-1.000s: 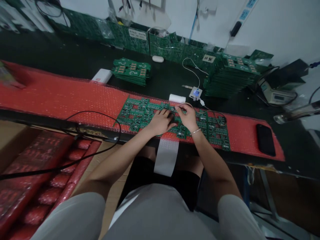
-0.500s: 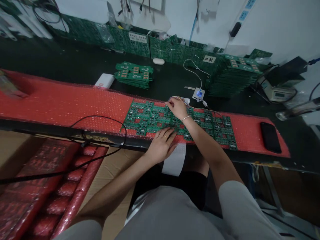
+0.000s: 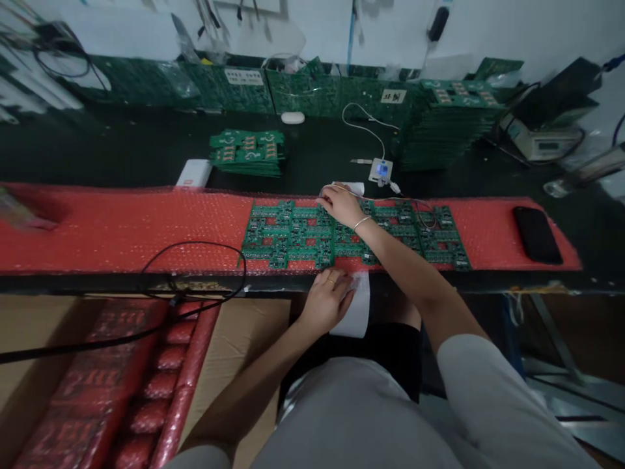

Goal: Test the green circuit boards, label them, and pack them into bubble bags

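Green circuit boards [image 3: 305, 236] lie in a row on red bubble wrap. At their far edge my right hand [image 3: 340, 205] is closed in a pinch on thin wires [image 3: 375, 198], which run right toward a small white device [image 3: 381, 170] with a lit blue display. The wire tips are hidden by my fingers. My left hand [image 3: 326, 298] rests at the table's front edge, just below the boards, its fingers loosely bent and apart with nothing visible in them. Beside it, a white paper strip [image 3: 359, 306] hangs over the edge.
Red bubble wrap [image 3: 122, 221] runs along the bench, with a black phone [image 3: 537, 234] at its right. Stacked boards [image 3: 248, 153] and a taller stack [image 3: 446, 130] stand behind. A black cable [image 3: 195, 244] loops over the front edge, above a carton with wrapped boards [image 3: 83, 391].
My left hand has drawn back from the boards to the table's front edge. My right hand stays at the boards' far edge with the wires. The whole view has turned slightly.
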### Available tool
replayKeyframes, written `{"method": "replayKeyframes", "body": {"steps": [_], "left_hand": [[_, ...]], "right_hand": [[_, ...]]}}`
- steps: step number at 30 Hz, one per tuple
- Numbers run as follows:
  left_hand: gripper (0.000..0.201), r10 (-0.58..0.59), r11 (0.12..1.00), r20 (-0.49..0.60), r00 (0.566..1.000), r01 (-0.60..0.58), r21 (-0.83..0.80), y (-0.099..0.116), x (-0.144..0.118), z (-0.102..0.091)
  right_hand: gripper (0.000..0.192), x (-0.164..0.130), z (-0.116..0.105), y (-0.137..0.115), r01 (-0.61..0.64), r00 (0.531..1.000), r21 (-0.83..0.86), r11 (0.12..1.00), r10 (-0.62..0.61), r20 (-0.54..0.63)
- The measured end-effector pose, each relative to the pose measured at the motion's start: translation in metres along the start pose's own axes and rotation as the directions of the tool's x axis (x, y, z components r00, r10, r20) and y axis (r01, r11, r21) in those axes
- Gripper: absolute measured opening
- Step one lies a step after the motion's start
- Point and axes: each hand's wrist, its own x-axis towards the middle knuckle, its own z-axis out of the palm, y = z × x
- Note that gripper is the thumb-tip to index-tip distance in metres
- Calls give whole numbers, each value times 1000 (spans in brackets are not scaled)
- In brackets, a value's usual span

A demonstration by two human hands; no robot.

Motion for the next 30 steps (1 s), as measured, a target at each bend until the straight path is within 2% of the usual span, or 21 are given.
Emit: {"method": "replayKeyframes", "body": {"steps": [3,8,12,18,24,28,30], "left_hand": [[18,16,1000,19,1000,-15,-6,3,-2,5],[18,27,998,36,999,-25,-54,6,-2,16],[17,53,995,60,997,-48,-92,5,-1,33],[17,56,996,27,998,-54,-72,4,-3,54],[11,41,990,-106,994,-54,-128,6,-3,58],[13,35,991,-100,994,-47,-123,12,-6,59],[13,29,990,-88,996,-41,-137,16,-6,53]], "right_hand": [[19,1,2,0,12,1000,-14,1000,-12,21],[17,3,7,3,-68,997,65,996,66,29],[16,3,9,6,-77,997,125,989,75,20],[15,1,7,4,-72,997,142,987,72,3],[15,0,7,4,-87,996,138,987,86,9],[16,0,9,5,-89,996,136,987,89,9],[16,0,11,5,-91,996,135,987,91,5]]}}
